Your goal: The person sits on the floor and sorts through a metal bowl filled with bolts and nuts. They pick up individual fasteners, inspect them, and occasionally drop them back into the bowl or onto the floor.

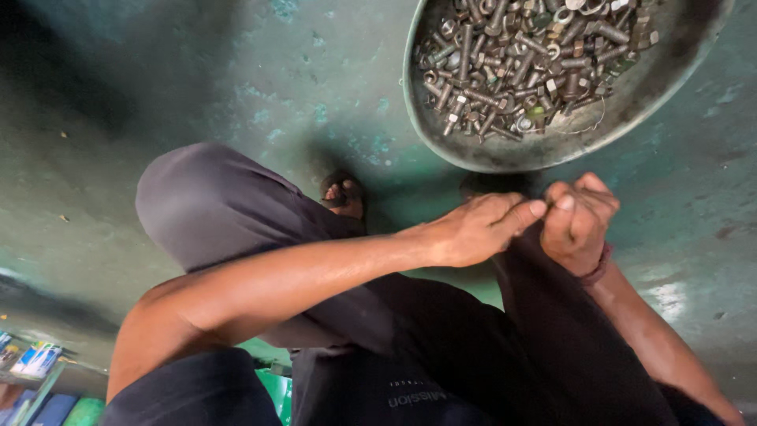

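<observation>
At the far left we see one bent knee [209,201] in smooth dark grey cloth, rounded and matte. Just right of it, one sandalled foot [344,197] rests on the floor [118,95], a worn green surface, scuffed and blotchy with paler patches.

We count two bare hands, meeting near the middle right. Our left hand [473,230] reaches across from the left on a long bare forearm, its fingers held together and stretched flat, their tips touching the right hand. Our right hand [578,222] is curled into a loose fist with the fingers bunched tight; we cannot tell whether anything small sits pinched inside. One dark reddish band [597,268] circles the right wrist.

Farther off, above the hands and apart from them, stands one round metal pan [489,154], shallow, dull grey and stained. In it lies a heap of bolts and nuts [520,59], too many to count: threaded shafts, hexagonal heads and ring-shaped pieces, rusty brown to grey.
</observation>
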